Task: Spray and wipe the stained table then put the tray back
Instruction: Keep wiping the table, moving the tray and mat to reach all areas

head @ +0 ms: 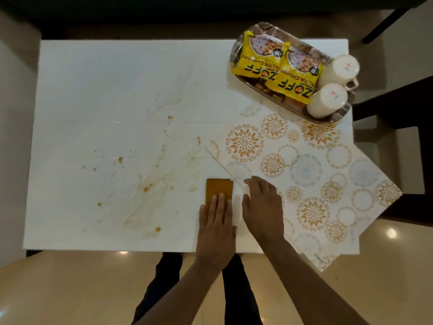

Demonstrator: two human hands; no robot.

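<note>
The white table (93,78) carries brown smears and orange spots (150,184) across its left-middle part. My left hand (216,221) lies flat, fingers together, pressing on a folded orange-brown cloth (219,186) near the front edge. Just to its right, my right hand (262,202) rests flat with fingers spread on the edge of a patterned table mat (316,174), which is pushed aside at an angle. A silver tray (243,82) sits at the back right corner, holding two yellow snack packets (276,66) and two upturned white mugs (332,85). No spray bottle is in view.
The mat's corner hangs over the table's right and front edges. Dark chairs (398,113) stand to the right of the table. Tiled floor and my legs (164,289) show below the front edge.
</note>
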